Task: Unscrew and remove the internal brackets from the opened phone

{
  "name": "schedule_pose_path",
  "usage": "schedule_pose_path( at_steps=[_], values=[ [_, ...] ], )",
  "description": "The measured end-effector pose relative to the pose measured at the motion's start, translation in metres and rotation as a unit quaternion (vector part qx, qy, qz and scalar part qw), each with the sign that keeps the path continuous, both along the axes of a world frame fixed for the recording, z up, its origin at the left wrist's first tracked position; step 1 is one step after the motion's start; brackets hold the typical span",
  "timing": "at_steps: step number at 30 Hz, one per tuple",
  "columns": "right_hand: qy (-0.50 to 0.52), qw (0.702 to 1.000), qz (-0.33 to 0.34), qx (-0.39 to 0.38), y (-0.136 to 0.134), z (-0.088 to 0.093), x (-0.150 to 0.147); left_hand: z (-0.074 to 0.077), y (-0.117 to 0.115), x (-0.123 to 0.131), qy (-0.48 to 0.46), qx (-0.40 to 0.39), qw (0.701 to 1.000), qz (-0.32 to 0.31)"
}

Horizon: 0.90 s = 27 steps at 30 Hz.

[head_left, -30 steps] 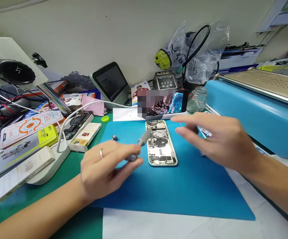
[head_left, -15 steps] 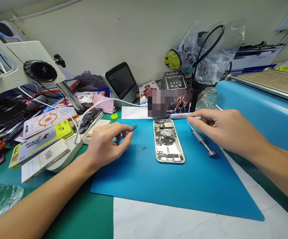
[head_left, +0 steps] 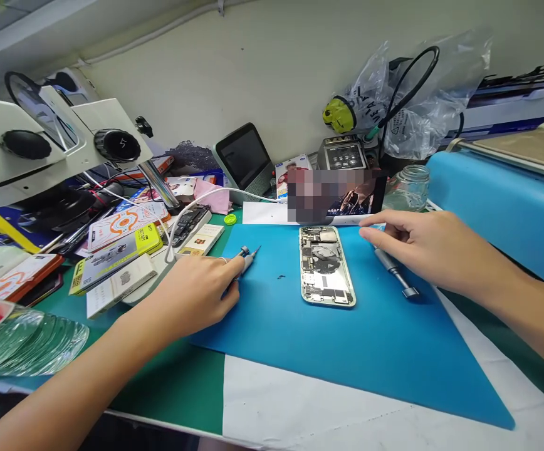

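Observation:
An opened phone (head_left: 327, 266) with bare internal parts lies on the blue mat (head_left: 347, 351). To its left, my left hand (head_left: 201, 291) has its fingers curled round a grey screwdriver (head_left: 249, 262), whose thin tip points away from me. A dark round cap end shows beside that tip. My right hand (head_left: 417, 244) hovers at the phone's upper right, thumb and index finger pinched together; whatever is between them is too small to make out. Under that hand, another grey screwdriver (head_left: 397, 274) lies on the mat. Small dark bits (head_left: 281, 276) rest left of the phone.
A propped-up screen (head_left: 356, 194), partly blurred, stands behind the phone. Boxes (head_left: 121, 285) and a white cable (head_left: 173, 235) crowd the left, under a microscope (head_left: 88, 134). A glass jar (head_left: 413, 188) and a blue machine (head_left: 497, 207) are on the right.
My view has shifted left and slightly down. My left hand has drawn back a little, showing more of the screwdriver and the cap end. The right hand stays pinched near the phone's upper right.

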State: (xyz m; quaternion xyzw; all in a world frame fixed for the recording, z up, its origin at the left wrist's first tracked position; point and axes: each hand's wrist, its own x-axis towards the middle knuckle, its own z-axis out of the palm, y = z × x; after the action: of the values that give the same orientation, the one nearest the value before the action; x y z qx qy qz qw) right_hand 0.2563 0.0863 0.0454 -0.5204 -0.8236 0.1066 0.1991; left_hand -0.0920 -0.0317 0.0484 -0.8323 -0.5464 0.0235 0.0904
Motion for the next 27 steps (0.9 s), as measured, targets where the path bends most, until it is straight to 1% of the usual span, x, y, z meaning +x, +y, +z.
schedule_pose_path(
  at_steps=[3, 8, 9, 11, 14, 18, 21, 24, 27],
  values=[
    [-0.004, 1.0, -0.001, 0.002, 0.001, -0.002, 0.0, 0.003, -0.012, -0.01, -0.001, -0.026, 0.998, 0.055],
    [-0.012, 1.0, -0.013, -0.001, 0.003, -0.001, -0.002, 0.021, -0.028, -0.025, -0.028, -0.019, 0.978, 0.203],
    [-0.014, 1.0, -0.014, -0.002, 0.003, -0.001, -0.003, 0.023, -0.03, -0.025, -0.033, -0.017, 0.974, 0.225],
    [-0.019, 1.0, -0.014, -0.004, 0.004, -0.001, -0.004, 0.024, -0.032, -0.024, -0.042, -0.021, 0.967, 0.249],
    [-0.023, 1.0, -0.017, 0.0, 0.004, -0.002, -0.006, 0.018, -0.028, -0.018, -0.057, -0.042, 0.964, 0.255],
    [-0.017, 1.0, -0.015, 0.011, 0.005, -0.002, -0.007, 0.008, -0.011, -0.01, -0.067, -0.068, 0.963, 0.253],
    [-0.001, 1.0, -0.003, 0.017, 0.004, -0.002, -0.007, 0.006, 0.0, -0.008, -0.068, -0.071, 0.963, 0.249],
    [0.017, 0.999, 0.016, 0.029, 0.002, -0.002, -0.006, 0.007, 0.001, -0.011, -0.088, -0.049, 0.967, 0.233],
    [0.042, 0.997, 0.029, 0.056, -0.003, -0.001, -0.006, 0.006, -0.006, -0.013, -0.144, 0.003, 0.972, 0.188]
  ],
)
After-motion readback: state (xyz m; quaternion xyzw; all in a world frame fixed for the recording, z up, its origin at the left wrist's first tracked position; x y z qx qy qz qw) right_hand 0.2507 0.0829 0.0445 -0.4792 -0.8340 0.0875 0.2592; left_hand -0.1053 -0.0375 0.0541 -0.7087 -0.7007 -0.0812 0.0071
